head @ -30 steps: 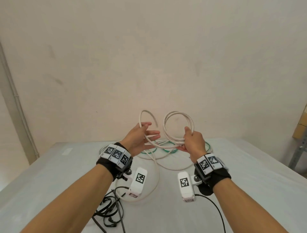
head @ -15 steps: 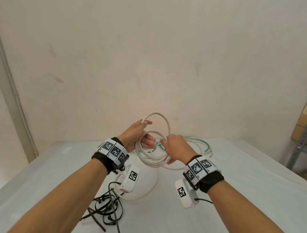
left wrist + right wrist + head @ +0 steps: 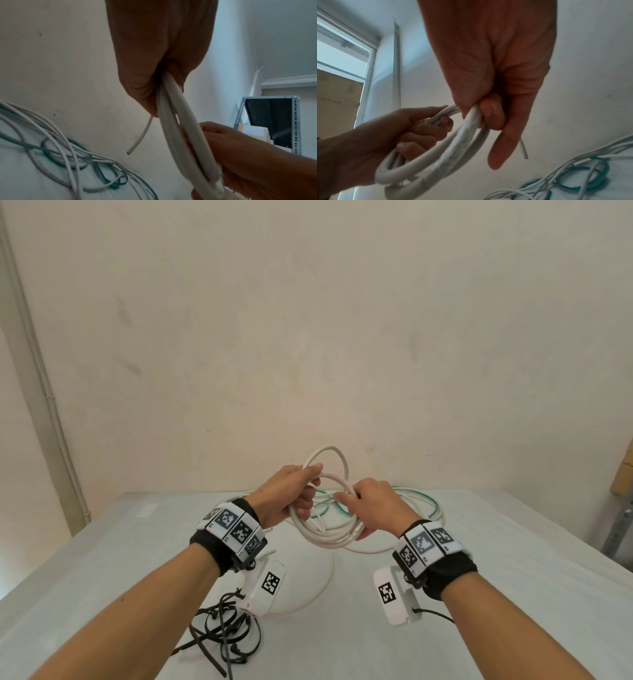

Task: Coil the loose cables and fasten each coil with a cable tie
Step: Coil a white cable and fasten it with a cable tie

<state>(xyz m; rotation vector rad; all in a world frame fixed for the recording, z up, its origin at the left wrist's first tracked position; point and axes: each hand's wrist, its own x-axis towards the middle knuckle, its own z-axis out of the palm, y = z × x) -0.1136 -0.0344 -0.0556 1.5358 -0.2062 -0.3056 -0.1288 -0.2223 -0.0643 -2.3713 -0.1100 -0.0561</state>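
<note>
Above the table (image 3: 513,577), a white coil (image 3: 329,537) is held up between both hands. The left hand (image 3: 284,498) is curled round its left side, the right hand (image 3: 371,508) is clamped on its right side, and 1 short cut end (image 3: 139,136) is seen sticking out below the left fist. For a good coil, the loops should be squared up to 1 size and the stray end tucked alongside before any tie is fetched; 1 hand should be kept tight so that nothing springs open. A trailing length of the same cable is draped to the table in front. Behind the coil, loose white and green cables (image 3: 404,501) are left uncoiled. Black ties (image 3: 222,631) are heaped near the left forearm.
</note>
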